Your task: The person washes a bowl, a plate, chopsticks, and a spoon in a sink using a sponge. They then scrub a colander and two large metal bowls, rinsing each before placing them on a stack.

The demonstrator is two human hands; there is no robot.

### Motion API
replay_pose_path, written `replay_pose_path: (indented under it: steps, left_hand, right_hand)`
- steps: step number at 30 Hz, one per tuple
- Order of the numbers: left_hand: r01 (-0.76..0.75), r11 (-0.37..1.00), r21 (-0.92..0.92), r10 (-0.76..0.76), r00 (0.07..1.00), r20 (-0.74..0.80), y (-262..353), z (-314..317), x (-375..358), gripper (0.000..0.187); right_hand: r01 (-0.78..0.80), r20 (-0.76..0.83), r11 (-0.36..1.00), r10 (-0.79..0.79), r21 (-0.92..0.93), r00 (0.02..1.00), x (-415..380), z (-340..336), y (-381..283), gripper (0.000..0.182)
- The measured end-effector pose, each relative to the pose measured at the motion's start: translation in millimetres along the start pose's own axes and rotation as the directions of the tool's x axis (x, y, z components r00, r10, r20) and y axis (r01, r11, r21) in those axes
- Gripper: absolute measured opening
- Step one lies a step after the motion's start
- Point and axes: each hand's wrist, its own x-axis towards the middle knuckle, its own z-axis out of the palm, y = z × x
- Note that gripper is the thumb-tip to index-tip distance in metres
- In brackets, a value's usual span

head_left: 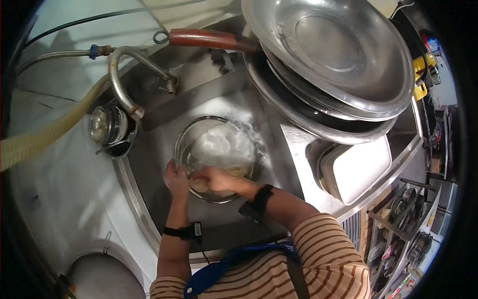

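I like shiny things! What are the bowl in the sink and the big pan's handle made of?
The bowl held by the left hand and right hand looks like polished metal, likely stainless steel: its rim gleams silver. The pan handle looks like reddish-brown wood or plastic, smooth and slightly glossy; which one is hard to tell.

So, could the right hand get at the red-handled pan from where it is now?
Probably yes: the right hand is inside the bowl in the sink, and nothing stands between it and the pan's red handle beyond the sink's far edge, though it is a long stretch.
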Motion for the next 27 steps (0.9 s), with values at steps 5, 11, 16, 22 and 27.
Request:
replay_pose_path:
  steps: [5,11,16,22,27]
  left_hand:
    - [-0.455,0.844,0.284,0.416,0.889,0.190,41,-2,-6,0.026]
    - [-0.913,0.348,0.212,0.890,0.392,0.231,27,-17,3,0.020]
    - [-0.503,0.848,0.165,0.508,0.861,0.014,21,-36,-42,0.016]
    - [0.466,0.539,-0.701,-0.456,0.862,0.222,12,-40,-51,0.039]
    - [0.573,0.690,-0.443,-0.589,0.799,0.116,23,-41,-40,0.038]
  right_hand:
    - [0.066,-0.696,0.965,-0.228,-0.253,0.681,-41,-65,-44,0.050]
    - [-0.106,-0.803,0.912,-0.288,-0.396,0.523,-71,-128,-110,0.044]
    - [-0.147,-0.713,0.857,-0.303,-0.494,0.632,-47,-109,-85,0.049]
    - [-0.035,-0.558,0.847,-0.317,-0.530,0.767,-20,-6,-53,0.056]
    - [-0.076,-0.698,0.912,-0.251,-0.402,0.670,22,-3,26,0.050]
